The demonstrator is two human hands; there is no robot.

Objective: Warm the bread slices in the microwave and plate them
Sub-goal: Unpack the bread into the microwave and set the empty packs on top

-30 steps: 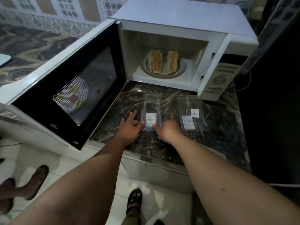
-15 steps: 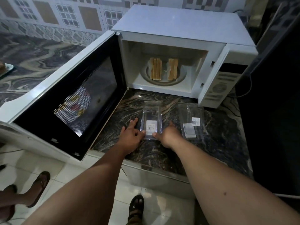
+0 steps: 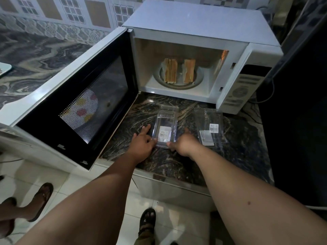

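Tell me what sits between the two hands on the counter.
In the head view, a clear plastic container with a white label lies between the left hand and the right hand, both touching its near end.

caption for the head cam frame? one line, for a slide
Both hands, left hand and right hand, grip a clear plastic tray before the open microwave, bread slices still inside.
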